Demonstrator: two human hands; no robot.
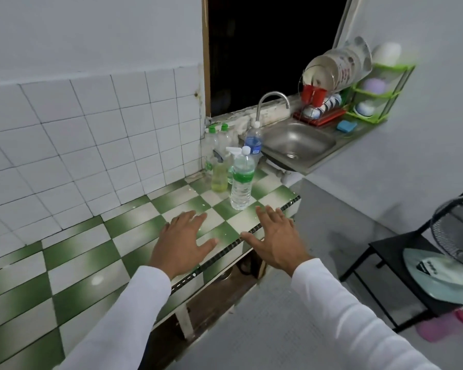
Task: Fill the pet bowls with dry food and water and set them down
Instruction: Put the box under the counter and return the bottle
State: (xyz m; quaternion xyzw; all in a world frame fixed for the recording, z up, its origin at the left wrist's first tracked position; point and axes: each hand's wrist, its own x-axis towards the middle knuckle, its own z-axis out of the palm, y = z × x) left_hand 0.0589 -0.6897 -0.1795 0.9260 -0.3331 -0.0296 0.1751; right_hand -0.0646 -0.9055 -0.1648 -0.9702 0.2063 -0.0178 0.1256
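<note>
Left hand (181,243) spread flat, empty | right hand (274,240) spread, empty, over table (72,265) front edge | one green-label water bottle (241,178) near front edge | one blue-label bottle (253,141) by sink (298,145)

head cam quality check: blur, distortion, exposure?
Head view: wide-angle bend in the wall tiles; window is pure black; the fan at the right edge is smeared; both hands and the green-label bottle are fairly sharp.

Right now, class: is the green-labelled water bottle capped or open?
Capped: the green-labelled water bottle stands upright with its white cap on.
</note>
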